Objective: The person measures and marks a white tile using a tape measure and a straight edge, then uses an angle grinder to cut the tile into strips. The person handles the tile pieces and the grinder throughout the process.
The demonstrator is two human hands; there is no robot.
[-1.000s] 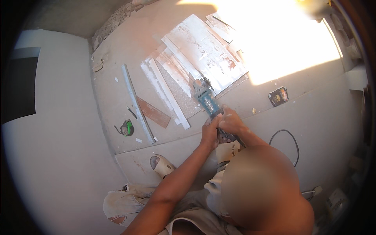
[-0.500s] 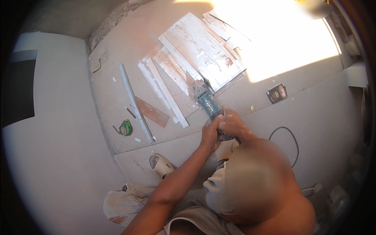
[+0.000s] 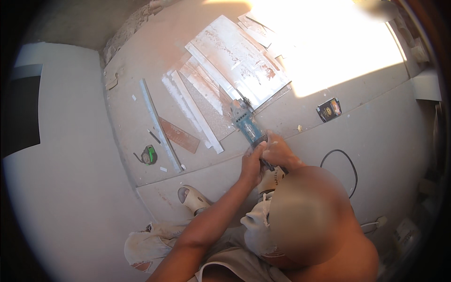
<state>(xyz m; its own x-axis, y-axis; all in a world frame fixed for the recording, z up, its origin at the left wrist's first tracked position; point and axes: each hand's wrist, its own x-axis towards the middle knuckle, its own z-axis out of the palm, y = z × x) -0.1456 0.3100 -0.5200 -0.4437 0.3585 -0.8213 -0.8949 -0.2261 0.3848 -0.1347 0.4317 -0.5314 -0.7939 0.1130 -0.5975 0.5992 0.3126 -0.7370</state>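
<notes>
Both my hands are closed round the rear of a teal angle grinder (image 3: 249, 128). My left hand (image 3: 252, 165) wraps the back end from the left side, and my right hand (image 3: 280, 151) grips it from the right, just ahead. The grinder's head and disc meet the near end of a dusty white tile (image 3: 244, 58) lying on the floor. Along the tile's left side a straight line sets off a narrow strip (image 3: 210, 67). Whether the disc is spinning cannot be made out.
Left of the grinder lie narrow tile strips (image 3: 197, 110), a grey metal bar (image 3: 159, 124), a brown tile piece (image 3: 178, 135), a pencil (image 3: 154, 136) and a green tape measure (image 3: 149, 155). A dark packet (image 3: 329, 110) and a black cable (image 3: 355, 171) are to the right. My sandalled foot (image 3: 192, 199) is near.
The grinder has come slightly nearer to me along the line on the tile, toward its near edge. Both hands keep their hold. The whole view has shifted a little.
</notes>
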